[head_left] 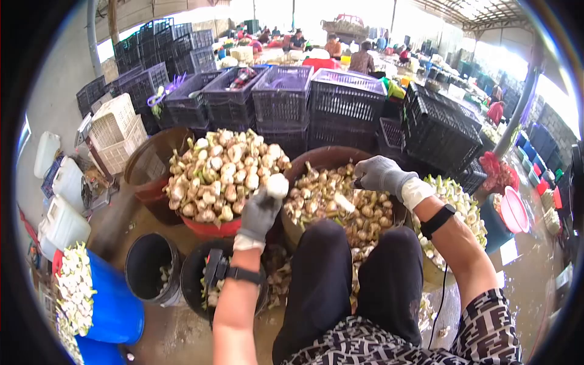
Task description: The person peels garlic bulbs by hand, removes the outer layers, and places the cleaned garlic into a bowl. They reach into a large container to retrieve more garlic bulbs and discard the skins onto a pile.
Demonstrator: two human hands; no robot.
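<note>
Held garlic bulb (277,186) looks smooth; heaped bulbs (225,167) are rough, papery. Gloves (383,174) are matt cloth, blue barrel (115,304) glossy plastic (floor (517,277) is wet-shiny).

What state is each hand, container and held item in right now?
Left hand: gloved, closed on a bulb
White garlic bulb: held, pale and clean-looking
Right hand: gloved, fingers curled; what it grips is unclear
Red tub: heaped with bulbs
Brown tub: holding bulbs below its rim
Blue barrel: piled with whitish garlic
Black bucket: mostly empty, some garlic inside
Black crates: stacked
Pink basin: tilted
</note>
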